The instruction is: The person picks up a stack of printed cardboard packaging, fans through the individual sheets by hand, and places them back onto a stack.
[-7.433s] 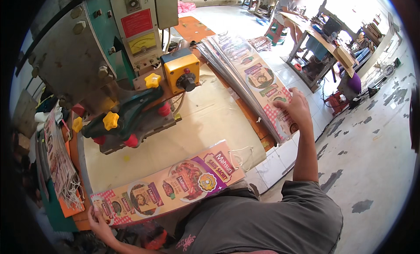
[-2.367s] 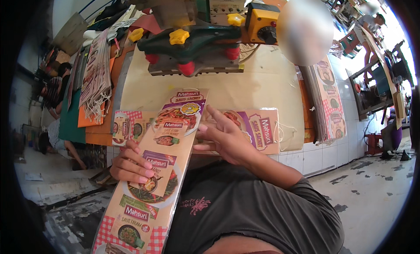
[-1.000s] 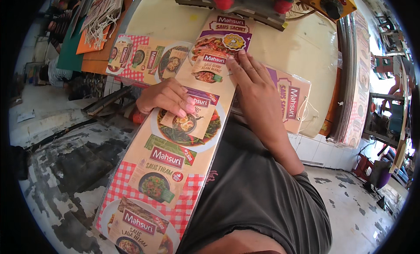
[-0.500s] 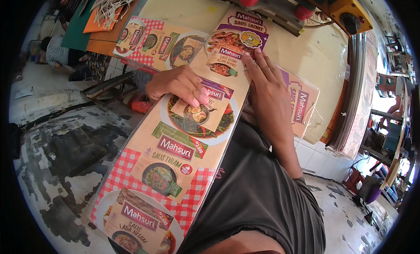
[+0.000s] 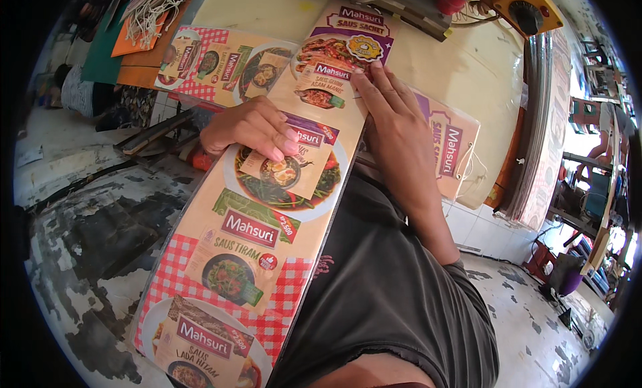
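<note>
A long printed cardboard strip with pictures of plated food, sauce sachets and red checks slants across my lap and up onto the table. Its surface has a glossy, plastic-like sheen. My left hand wraps over the strip's left edge with fingers bent together and fingertips pressing on its face; the thumb is hidden. On the upper right part of the strip, my right hand lies with fingers stretched out, fingertips near a printed sachet. Under the strip's upper part, a similar printed strip lies crosswise, its purple end with white string showing at right.
A machine bar with red knobs and a yellow control box with a black dial stand at the table's back. White strings lie on orange and green sheets at far left. A stack of long sheets hangs at right.
The whole scene has shifted slightly left and down or up with the view. Both hands keep their places on the strip, the right fingers barely changed.
</note>
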